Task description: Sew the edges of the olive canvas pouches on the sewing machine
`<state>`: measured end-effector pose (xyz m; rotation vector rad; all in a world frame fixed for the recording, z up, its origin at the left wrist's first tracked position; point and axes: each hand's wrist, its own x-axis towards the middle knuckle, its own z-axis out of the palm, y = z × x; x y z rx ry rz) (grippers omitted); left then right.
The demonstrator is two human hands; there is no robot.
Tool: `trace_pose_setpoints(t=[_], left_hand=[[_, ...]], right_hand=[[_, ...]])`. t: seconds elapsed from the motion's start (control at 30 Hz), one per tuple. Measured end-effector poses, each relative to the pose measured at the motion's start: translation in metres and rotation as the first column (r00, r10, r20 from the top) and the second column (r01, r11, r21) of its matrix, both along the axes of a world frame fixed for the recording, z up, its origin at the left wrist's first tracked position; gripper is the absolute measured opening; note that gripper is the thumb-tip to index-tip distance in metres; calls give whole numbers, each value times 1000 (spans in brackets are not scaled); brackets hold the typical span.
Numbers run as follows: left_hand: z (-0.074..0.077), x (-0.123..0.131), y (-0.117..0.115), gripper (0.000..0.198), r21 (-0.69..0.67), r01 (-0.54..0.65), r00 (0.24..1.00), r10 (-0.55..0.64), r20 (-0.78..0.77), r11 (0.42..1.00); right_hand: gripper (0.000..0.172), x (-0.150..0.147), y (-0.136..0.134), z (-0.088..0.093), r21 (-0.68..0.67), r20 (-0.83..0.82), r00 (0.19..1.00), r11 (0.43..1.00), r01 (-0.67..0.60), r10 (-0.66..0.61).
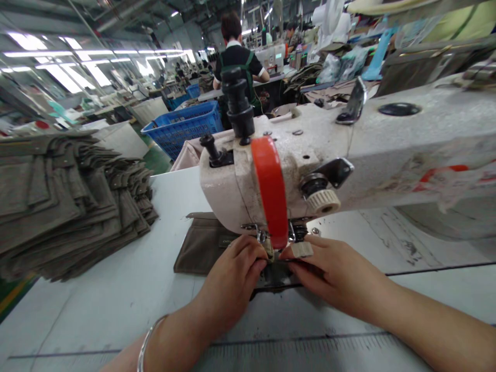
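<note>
A dark brown fabric piece [196, 245] with a small label lies on the table beside and under the head of the sewing machine [228, 181]. My left hand [236, 274] rests over its right part, fingers pinched on its edge close to the presser foot. From the other side, my right hand [333, 271] pinches the same dark fabric, thumb below and fingers above. A beige band [302, 250] is wrapped round one right finger. Between my fingertips a short light strip [269, 249] shows by the needle area. The orange guard [270, 191] partly hides the stitching spot.
A tall stack of brown fabric pieces [73, 201] stands on the left of the white table [155, 310]. Behind the machine are a blue plastic basket [186, 126] and a seated co-worker [238, 57]. A ruler scale [310, 346] runs along the near edge.
</note>
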<state>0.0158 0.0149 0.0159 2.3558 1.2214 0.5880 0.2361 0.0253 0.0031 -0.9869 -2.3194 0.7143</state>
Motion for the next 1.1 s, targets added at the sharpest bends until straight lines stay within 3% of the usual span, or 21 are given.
trace_pose_setpoints(t=[0.27, 0.67, 0.97, 1.1], left_hand=[[-2, 0, 2, 15, 25, 36, 999, -36, 1, 999], [-2, 0, 1, 15, -1, 4, 1000, -4, 9, 1000], [-4, 2, 0, 15, 75, 31, 999, -28, -34, 997], [-4, 1, 1, 17, 125, 54, 998, -49, -40, 991]], right_hand=[[27, -6, 0, -3, 32, 25, 1000, 999, -5, 4], [20, -5, 0, -5, 73, 34, 999, 997, 5, -8], [22, -9, -2, -4, 145, 141, 989, 989, 29, -49], [22, -9, -2, -6, 124, 68, 998, 992, -3, -5]])
